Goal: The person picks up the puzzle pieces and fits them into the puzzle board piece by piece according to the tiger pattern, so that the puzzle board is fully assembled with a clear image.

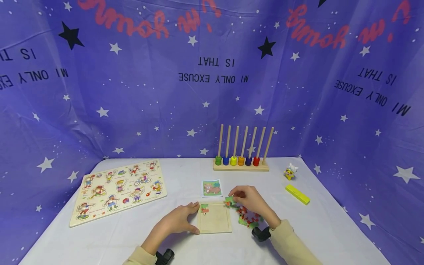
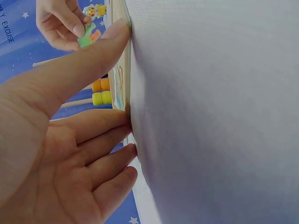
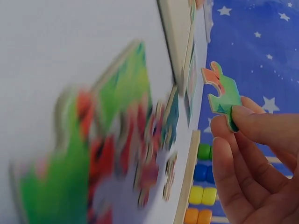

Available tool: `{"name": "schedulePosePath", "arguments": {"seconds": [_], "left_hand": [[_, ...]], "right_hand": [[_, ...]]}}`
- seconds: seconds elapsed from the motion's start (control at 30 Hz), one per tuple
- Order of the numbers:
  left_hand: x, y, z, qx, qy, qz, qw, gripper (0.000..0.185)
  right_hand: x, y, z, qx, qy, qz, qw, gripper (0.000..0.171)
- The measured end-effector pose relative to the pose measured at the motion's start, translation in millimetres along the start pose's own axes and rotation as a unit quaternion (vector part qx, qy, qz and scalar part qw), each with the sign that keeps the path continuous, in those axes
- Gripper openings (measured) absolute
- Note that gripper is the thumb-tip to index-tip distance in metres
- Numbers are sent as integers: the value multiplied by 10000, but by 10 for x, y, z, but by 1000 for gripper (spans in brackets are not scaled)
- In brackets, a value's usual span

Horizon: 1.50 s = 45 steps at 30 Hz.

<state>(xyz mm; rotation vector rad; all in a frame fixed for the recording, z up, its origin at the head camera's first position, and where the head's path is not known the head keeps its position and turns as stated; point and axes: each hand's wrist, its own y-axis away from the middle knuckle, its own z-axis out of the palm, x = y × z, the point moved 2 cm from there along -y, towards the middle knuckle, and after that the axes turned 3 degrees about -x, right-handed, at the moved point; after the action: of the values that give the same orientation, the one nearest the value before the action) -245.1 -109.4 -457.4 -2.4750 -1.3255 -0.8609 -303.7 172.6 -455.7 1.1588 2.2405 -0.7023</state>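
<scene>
A small green and orange puzzle piece (image 1: 229,200) is pinched between the thumb and fingertips of the right hand (image 1: 250,202), lifted just above the bench beside the far right corner of a square wooden puzzle tray (image 1: 214,218). The right wrist view shows the piece (image 3: 220,93) clear of the surface, grasped only at its lower end.

The tray lies near the front edge of the bench, about midway across. One piece (image 1: 204,208) already sits in its far left corner. The left hand (image 1: 179,220) rests flat against the tray's left side, fingers straight and relaxed, thumb laid along the far edge, grasping nothing; the left wrist view shows the fingers (image 2: 100,128) touching the tray's rim.

Just right of the tray, under the right wrist, lies a heap of loose puzzle pieces (image 1: 248,217) in red and green. Just beyond the tray lies a small picture card (image 1: 211,188).

Farther back, toward the far edge, stands a wooden rack of pegs with coloured rings (image 1: 241,160). Toward the left edge lies a large peg puzzle board (image 1: 119,190). Near the right edge are a yellow block (image 1: 297,194) and, at the far right corner, a small toy figure (image 1: 290,171).
</scene>
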Motion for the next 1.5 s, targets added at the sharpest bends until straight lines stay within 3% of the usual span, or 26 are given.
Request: {"name": "schedulePosePath", "arguments": {"seconds": [0.47, 1.1, 1.5], "left_hand": [[1, -8, 1, -37, 12, -10, 10000, 88], [10, -6, -3, -44, -62, -96, 9999, 88], [21, 2, -9, 1, 48, -40, 10000, 88]], "right_hand": [[-180, -143, 312, -253, -252, -164, 9992, 10], [-226, -216, 518, -428, -701, 178, 9965, 14], [-245, -217, 495, -418, -234, 229, 9986, 16]]}}
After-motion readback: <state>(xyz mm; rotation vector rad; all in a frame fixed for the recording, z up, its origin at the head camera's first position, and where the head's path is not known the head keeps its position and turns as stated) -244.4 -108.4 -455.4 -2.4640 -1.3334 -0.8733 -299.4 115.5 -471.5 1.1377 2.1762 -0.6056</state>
